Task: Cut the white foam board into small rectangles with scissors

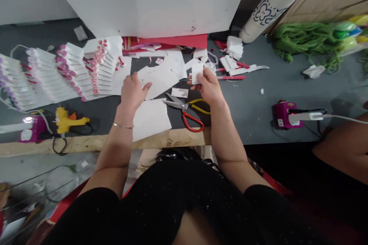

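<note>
Between the thumb and fingers of my right hand (pixel 209 85) is a small white card (pixel 197 73), held upright above the table. My left hand (pixel 133 90) is over the left edge of a white paper sheet (pixel 159 80), its thumb spread away from the slightly bent fingers and nothing visible in its grasp. Scissors (pixel 181 105) with one yellow and one red handle lie with their blades apart, below and between my hands. Just above the blades lies another small white piece (pixel 179 92). A second white sheet (pixel 152 119) rests near the table's front edge.
Rows of white strips with pink and purple tips (pixel 70 65) lie at left, above a yellow glue gun (pixel 70 120). White scraps (pixel 230 63), a bottle (pixel 270 7), green yarn (pixel 307 40) and a purple power block (pixel 287 115) are at right, near another person's arm (pixel 342 141).
</note>
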Motion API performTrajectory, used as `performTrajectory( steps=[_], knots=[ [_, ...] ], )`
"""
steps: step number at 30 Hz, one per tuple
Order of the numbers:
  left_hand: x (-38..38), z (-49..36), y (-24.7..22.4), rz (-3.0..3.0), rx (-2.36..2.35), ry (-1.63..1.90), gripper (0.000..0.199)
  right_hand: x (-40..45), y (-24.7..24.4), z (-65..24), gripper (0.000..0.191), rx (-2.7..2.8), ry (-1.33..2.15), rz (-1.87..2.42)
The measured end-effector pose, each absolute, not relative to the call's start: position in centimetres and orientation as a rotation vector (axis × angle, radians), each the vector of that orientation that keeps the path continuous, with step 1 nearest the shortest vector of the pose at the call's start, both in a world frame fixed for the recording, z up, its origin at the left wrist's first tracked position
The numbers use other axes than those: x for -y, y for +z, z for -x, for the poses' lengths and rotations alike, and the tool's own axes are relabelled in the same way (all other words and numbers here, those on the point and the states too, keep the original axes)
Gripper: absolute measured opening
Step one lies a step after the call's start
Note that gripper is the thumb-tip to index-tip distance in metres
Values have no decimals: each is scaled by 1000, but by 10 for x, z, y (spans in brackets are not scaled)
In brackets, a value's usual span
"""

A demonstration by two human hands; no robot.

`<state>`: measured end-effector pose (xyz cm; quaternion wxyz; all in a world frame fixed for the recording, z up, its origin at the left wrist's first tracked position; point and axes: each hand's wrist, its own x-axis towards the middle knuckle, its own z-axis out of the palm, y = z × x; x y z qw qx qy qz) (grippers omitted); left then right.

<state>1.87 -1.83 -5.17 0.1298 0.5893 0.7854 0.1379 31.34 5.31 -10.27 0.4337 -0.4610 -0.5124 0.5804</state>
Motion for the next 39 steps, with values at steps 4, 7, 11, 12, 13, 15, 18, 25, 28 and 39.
performTrajectory(
  steps=[4, 7, 11, 12, 13, 15, 18, 25, 28, 39],
  knots=[
    [7, -14, -70, -1681, -2280, 618, 99, -48, -96, -312, 48, 1423, 1477, 1102],
    [0, -8, -73, -1604, -2238, 641, 122, -44, -85, -314, 44, 1608, 1352, 1169],
    [4, -23, -57, -1594, -2099, 973, 95, -41, -75, -313, 26, 1825, 1033, 1277],
    [7, -33, -52, -1617, -2016, 1059, 81, -39, -74, -311, 23, 1855, 993, 1285],
    [11, -45, -47, -1647, -1913, 1085, 69, -38, -72, -307, 21, 1877, 977, 1283],
    [19, -71, -39, -1691, -1689, 1019, 58, -33, -69, -299, 19, 1909, 992, 1251],
    [25, -99, -35, -1644, -1541, 1013, 31, -29, -64, -291, 19, 1940, 1025, 1185],
    [32, -64, -34, -1212, -1666, 1332, 15, -22, -62, -334, 28, 2124, 586, 1293],
    [55, -43, -29, -1168, -1658, 1328, 19, 3, -67, -353, 40, 2367, 507, 1287],
    [131, -38, -58, -1808, -2044, 488, 28, 66, -69, -352, 55, 2595, 392, 1388]
  ],
)
